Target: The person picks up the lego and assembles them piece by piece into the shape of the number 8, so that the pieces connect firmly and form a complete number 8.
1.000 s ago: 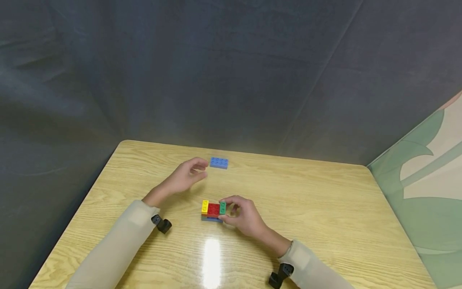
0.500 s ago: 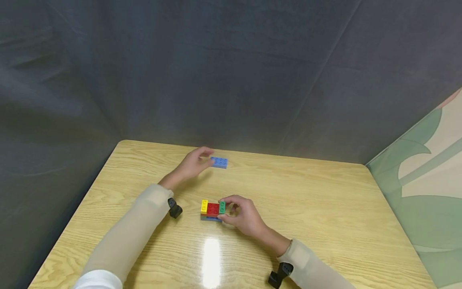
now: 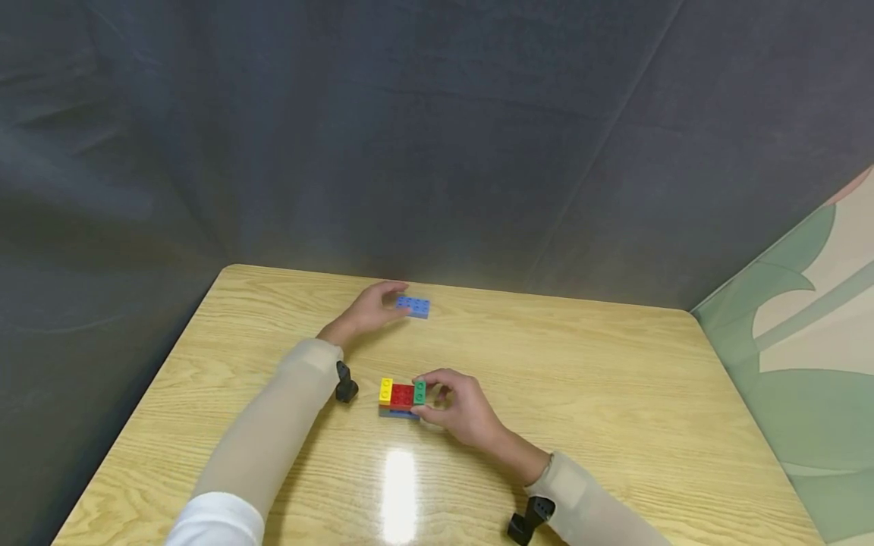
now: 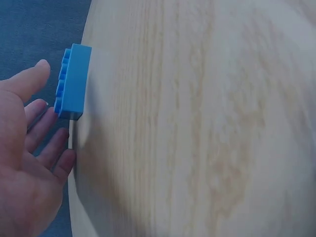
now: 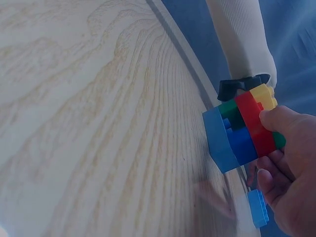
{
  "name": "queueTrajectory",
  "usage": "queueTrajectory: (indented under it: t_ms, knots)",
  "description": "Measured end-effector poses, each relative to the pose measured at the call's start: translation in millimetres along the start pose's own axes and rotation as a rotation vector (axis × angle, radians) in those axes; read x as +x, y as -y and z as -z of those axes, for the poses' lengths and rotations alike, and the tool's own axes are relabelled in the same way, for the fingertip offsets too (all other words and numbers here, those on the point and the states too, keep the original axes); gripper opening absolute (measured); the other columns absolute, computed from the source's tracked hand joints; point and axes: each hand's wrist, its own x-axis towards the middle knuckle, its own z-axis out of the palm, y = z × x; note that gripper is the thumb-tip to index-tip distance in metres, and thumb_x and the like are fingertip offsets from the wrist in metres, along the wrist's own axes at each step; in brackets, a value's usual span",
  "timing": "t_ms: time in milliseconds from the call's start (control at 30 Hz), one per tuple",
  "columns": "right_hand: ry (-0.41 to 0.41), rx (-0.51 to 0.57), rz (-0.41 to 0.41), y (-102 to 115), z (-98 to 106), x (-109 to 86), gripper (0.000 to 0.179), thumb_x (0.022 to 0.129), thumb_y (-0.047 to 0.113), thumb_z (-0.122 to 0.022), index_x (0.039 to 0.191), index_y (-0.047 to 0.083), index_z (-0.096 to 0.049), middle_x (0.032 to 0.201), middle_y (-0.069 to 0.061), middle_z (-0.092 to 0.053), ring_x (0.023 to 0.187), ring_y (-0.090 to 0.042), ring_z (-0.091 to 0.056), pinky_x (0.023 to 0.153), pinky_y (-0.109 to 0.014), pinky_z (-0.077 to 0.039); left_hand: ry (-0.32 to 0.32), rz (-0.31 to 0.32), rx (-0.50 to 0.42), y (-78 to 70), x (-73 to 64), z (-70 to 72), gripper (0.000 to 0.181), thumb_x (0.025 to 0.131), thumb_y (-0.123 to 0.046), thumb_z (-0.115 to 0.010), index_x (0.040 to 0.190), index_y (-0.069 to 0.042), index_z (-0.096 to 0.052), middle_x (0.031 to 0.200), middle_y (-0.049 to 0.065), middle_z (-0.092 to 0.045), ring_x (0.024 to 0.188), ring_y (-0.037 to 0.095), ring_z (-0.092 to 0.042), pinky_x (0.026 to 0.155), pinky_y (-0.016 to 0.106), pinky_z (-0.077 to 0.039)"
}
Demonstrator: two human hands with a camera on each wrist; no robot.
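A loose blue toy brick with studs on top lies near the table's far edge. My left hand reaches its left end, thumb on the near side and fingers on the far side. In the left wrist view a gap shows between the thumb and that blue brick. Closer to me, my right hand pinches the right end of a brick stack with yellow, red and green on top. The right wrist view shows my thumb on its red layer, with blue and green bricks beneath.
The wood-grain table extends to the right of both hands. A dark curtain hangs behind its far edge, and a patterned panel borders the right side. Black wrist cameras sit on both sleeves.
My left hand has moved right and away from me, from beside the loose blue brick to around its left end. The right hand and the stack stay in place.
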Motion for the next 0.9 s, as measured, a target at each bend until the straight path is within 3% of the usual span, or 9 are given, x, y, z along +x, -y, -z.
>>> queueTrajectory:
  t_ms: [233, 533, 900]
  knots:
    - [-0.003, -0.002, -0.001, 0, 1, -0.5, 0.034, 0.085, 0.007, -0.084, 0.116, 0.005, -0.072, 0.107, -0.002, -0.072, 0.084, -0.026, -0.064, 0.071, -0.031, -0.056, 0.004, 0.007, 0.041, 2.3, 9.0, -8.1, 0.057, 0.095, -0.016, -0.074, 0.146, -0.003, -0.053, 0.148, 0.015, -0.054, 0.143, 0.033, -0.041, 0.121, 0.045, -0.027]
    - [-0.002, 0.01, 0.007, -1, 1, -0.8, 0.034, 0.085, 0.006, -0.083, 0.117, 0.004, -0.072, 0.108, -0.003, -0.072, 0.084, -0.027, -0.064, 0.071, -0.031, -0.057, -0.037, 0.016, 0.147, -0.1, 7.8, -14.0, 0.05, 0.095, -0.013, -0.074, 0.14, 0.001, -0.058, 0.145, 0.02, -0.055, 0.138, 0.037, -0.046, 0.119, 0.047, -0.031]
    - [-0.004, 0.02, 0.017, -1, 0, 0.1, 0.034, 0.084, 0.006, -0.084, 0.116, 0.004, -0.072, 0.107, -0.003, -0.073, 0.081, -0.028, -0.063, 0.069, -0.03, -0.056, -0.068, 0.036, 0.161, 6.3, 10.0, -15.5, 0.044, 0.095, -0.013, -0.074, 0.136, -0.002, -0.063, 0.143, 0.017, -0.058, 0.136, 0.035, -0.049, 0.118, 0.046, -0.032]
